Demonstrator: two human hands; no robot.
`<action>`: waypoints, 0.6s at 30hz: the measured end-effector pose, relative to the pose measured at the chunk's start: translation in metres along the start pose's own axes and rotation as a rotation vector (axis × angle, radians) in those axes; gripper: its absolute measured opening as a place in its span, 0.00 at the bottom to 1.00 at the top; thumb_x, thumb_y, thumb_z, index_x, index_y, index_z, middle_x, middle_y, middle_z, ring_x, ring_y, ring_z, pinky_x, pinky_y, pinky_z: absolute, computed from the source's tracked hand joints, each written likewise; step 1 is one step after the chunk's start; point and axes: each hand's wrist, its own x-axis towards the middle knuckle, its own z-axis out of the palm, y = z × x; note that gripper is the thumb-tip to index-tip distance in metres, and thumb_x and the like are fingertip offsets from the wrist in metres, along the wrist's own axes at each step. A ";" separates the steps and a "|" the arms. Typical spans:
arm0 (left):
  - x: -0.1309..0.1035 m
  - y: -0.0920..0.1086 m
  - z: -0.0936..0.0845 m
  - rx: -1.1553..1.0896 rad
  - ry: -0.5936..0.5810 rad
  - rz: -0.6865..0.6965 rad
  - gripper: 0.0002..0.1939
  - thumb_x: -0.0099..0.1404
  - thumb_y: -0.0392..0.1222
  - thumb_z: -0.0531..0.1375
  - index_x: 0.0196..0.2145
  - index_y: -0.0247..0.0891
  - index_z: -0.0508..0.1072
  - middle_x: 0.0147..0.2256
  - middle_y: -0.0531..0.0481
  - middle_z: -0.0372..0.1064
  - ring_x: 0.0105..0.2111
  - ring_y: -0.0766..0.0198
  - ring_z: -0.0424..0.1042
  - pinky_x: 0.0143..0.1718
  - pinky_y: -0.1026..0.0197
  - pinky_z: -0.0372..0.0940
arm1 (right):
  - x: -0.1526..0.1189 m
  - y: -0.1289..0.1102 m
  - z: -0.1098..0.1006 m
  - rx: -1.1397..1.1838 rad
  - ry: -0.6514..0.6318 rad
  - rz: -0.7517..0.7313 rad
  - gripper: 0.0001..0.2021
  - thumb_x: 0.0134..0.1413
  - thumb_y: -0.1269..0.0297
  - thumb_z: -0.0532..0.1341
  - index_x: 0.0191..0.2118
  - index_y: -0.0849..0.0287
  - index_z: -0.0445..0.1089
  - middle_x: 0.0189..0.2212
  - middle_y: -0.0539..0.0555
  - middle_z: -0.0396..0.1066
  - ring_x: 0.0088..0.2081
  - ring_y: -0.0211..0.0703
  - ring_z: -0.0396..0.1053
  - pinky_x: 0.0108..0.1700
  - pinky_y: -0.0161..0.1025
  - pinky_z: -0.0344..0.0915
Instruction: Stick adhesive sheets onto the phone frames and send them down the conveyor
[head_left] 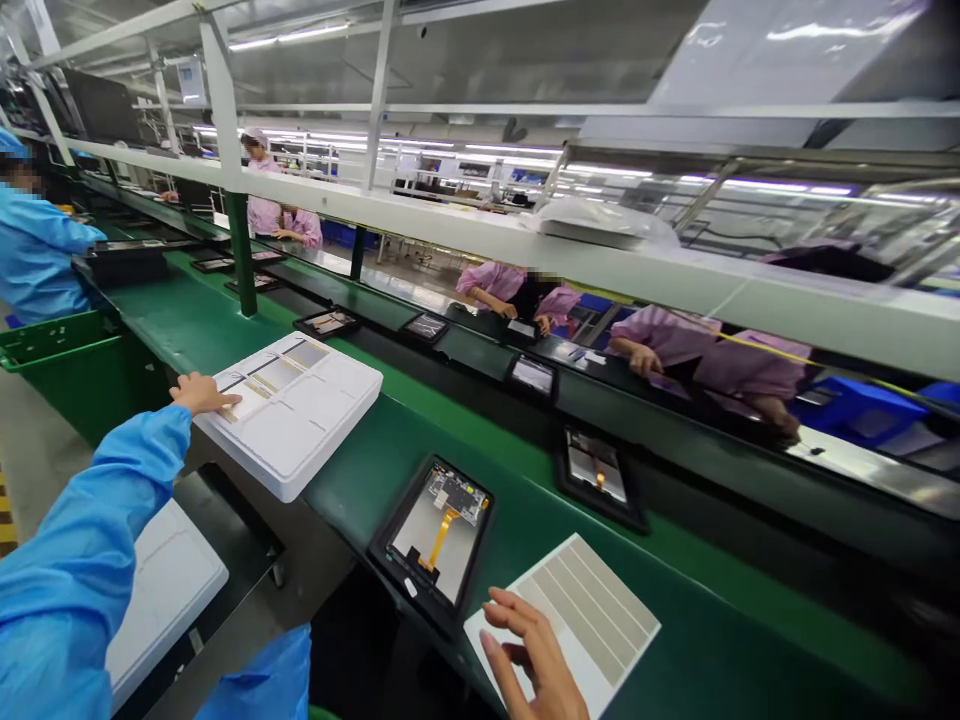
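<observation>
My left hand (201, 394) reaches over the near left edge of a white plastic tray (330, 415), index finger stretched toward flat parts in its compartments. Its fingertips are at a flat silver and tan part (238, 398); I cannot make out a grip on it. Over a white sheet with beige sticker strips (592, 610) hovers my right hand (536, 660), thumb and fingers apart, nothing visible between them. Between the hands, on the green bench, lies an opened tablet (439, 535) in a black holder, its circuit board and orange flex cable showing.
Several opened tablets, one nearby (596, 470), lie along the green conveyor (495, 430). Another white tray (172, 590) rests on a lower cart at left, near a green bin (75, 370). A white shelf beam (450, 220) crosses above. Co-workers sit opposite and at far left.
</observation>
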 end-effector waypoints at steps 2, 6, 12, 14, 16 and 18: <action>0.000 0.001 -0.002 -0.143 -0.004 -0.013 0.28 0.41 0.57 0.72 0.28 0.32 0.69 0.37 0.32 0.71 0.49 0.34 0.65 0.44 0.46 0.61 | -0.002 -0.001 0.005 0.010 0.008 -0.006 0.09 0.62 0.56 0.59 0.44 0.49 0.72 0.50 0.60 0.73 0.43 0.51 0.76 0.34 0.39 0.77; -0.039 0.019 -0.006 -0.618 -0.020 0.053 0.25 0.42 0.51 0.72 0.34 0.36 0.70 0.30 0.50 0.71 0.34 0.56 0.72 0.33 0.59 0.66 | 0.000 -0.011 0.011 0.000 0.049 -0.033 0.08 0.64 0.57 0.57 0.43 0.51 0.72 0.48 0.60 0.74 0.42 0.50 0.76 0.34 0.39 0.77; -0.190 0.085 0.049 -1.228 -0.548 -0.104 0.22 0.44 0.39 0.72 0.38 0.32 0.75 0.30 0.46 0.77 0.28 0.57 0.76 0.30 0.58 0.71 | 0.013 -0.050 0.022 0.002 0.142 -0.269 0.11 0.65 0.68 0.56 0.50 0.51 0.69 0.45 0.60 0.73 0.46 0.50 0.74 0.46 0.47 0.76; -0.241 0.104 0.079 -1.201 -0.746 -0.153 0.20 0.48 0.42 0.71 0.38 0.31 0.76 0.30 0.43 0.78 0.27 0.56 0.77 0.30 0.58 0.71 | 0.015 -0.055 0.027 -0.061 0.120 -0.317 0.14 0.64 0.71 0.56 0.53 0.51 0.67 0.46 0.60 0.73 0.46 0.50 0.74 0.46 0.47 0.75; -0.278 0.117 0.104 -1.179 -0.900 -0.158 0.21 0.50 0.44 0.71 0.39 0.30 0.76 0.32 0.42 0.79 0.28 0.56 0.77 0.30 0.59 0.71 | 0.012 -0.049 0.028 -0.168 0.084 -0.319 0.15 0.64 0.72 0.56 0.54 0.52 0.67 0.44 0.60 0.73 0.44 0.50 0.74 0.44 0.46 0.75; -0.303 0.125 0.123 -1.149 -1.006 -0.155 0.21 0.49 0.45 0.72 0.39 0.30 0.76 0.33 0.41 0.79 0.29 0.55 0.78 0.30 0.59 0.71 | 0.005 -0.037 0.026 -0.282 0.057 -0.301 0.14 0.63 0.73 0.56 0.52 0.54 0.68 0.41 0.59 0.73 0.41 0.49 0.74 0.40 0.44 0.74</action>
